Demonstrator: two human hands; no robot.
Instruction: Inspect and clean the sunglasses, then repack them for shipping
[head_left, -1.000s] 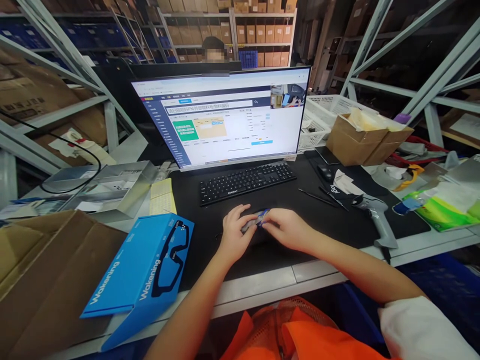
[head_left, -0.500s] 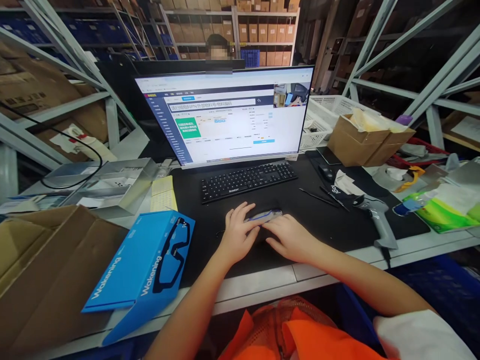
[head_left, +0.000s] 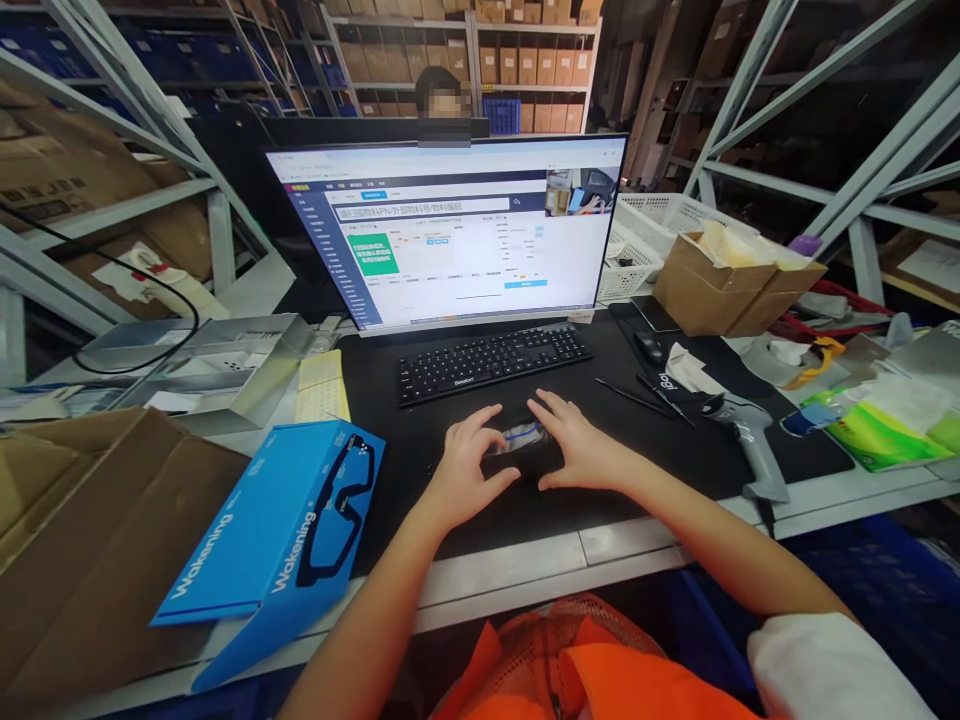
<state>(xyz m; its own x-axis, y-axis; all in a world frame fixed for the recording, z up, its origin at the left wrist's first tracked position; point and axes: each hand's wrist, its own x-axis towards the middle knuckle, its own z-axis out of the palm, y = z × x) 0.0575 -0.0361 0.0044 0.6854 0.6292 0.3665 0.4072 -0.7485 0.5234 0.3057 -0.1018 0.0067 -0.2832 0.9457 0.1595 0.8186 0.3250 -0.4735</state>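
Note:
A small clear plastic bag [head_left: 523, 436] with a blue line along its top lies on the black desk mat [head_left: 480, 525] between my hands. What is inside it looks dark, and I cannot make it out. My left hand [head_left: 471, 462] is open at the bag's left side, thumb stretched out and a bent finger near or touching the plastic. Across from it, my right hand [head_left: 581, 447] is open at the right end, fingers spread. A black keyboard [head_left: 495, 362] lies just beyond both hands.
Left stand an open blue "Wakening" box [head_left: 274, 520] and a brown carton [head_left: 112, 560]. A monitor [head_left: 465, 240] rises behind the keyboard. A scanner [head_left: 754, 445], mouse [head_left: 649, 347] and two thin black tools [head_left: 637, 398] lie right. A person [head_left: 442, 100] is behind the monitor.
My fingers have come off the bag's edge and spread apart. My right hand has opened, its fingers moving up and outward. The bag stays on the mat.

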